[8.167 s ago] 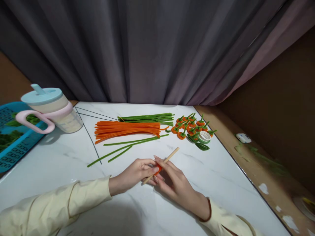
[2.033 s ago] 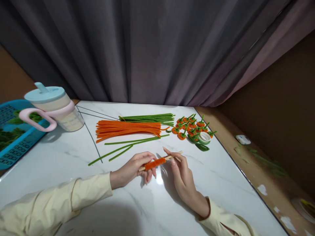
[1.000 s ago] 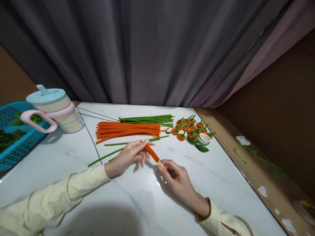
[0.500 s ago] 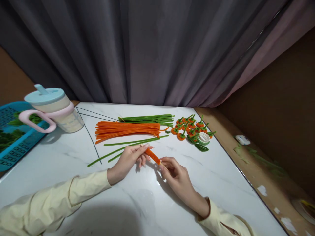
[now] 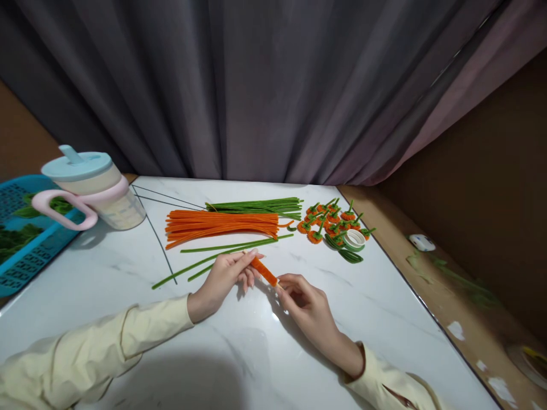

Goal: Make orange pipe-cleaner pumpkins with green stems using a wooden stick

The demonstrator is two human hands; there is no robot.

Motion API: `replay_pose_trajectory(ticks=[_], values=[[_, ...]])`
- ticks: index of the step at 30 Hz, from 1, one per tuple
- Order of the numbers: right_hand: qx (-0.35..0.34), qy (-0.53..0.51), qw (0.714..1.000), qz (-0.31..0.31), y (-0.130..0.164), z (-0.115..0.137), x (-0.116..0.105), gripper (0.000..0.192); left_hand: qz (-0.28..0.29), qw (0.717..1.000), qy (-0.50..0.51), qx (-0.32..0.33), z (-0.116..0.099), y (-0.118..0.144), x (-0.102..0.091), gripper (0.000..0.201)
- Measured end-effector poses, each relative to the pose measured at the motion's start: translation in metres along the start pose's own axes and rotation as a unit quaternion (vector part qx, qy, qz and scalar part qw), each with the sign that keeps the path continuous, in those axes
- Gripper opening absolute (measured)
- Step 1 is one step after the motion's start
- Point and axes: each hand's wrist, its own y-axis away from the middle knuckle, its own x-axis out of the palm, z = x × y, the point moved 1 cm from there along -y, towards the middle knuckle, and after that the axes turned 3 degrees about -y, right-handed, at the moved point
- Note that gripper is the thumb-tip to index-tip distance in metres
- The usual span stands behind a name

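Am pinching orange fuzzy pipe-cleaner coil (image 5: 264,271) on thin wooden stick: my left hand (image 5: 224,277) gripping upper end, my right hand (image 5: 304,303) gripping lower end.

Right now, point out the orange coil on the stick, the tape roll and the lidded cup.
orange coil (image 5: 264,271), head view, middle of the wound part.
tape roll (image 5: 355,240), head view, its near rim.
lidded cup (image 5: 111,200), head view, its pale side wall.

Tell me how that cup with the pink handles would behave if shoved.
The cup looks tall with a wide lid, so a high shove would probably tip it. It seems filled with pale liquid, so likely heavy. On the smooth table, a low push should slide it.
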Motion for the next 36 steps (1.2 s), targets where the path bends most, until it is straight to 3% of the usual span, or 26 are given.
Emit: replay_pose_trajectory(ticks=[17, 36], values=[[-0.022, 0.033, 0.999, -0.008, 0.0024, -0.0003, -0.0001, 0.018, 0.008, 1.000, 0.010, -0.003, 0.0006, 0.0044, 0.0033, 0.044], [-0.045, 0.039, 0.998, 0.003, 0.0037, 0.0051, 0.0000, 0.020, -0.008, 0.997, -0.070, 0.021, 0.0030, 0.0066, 0.0083, 0.052]])
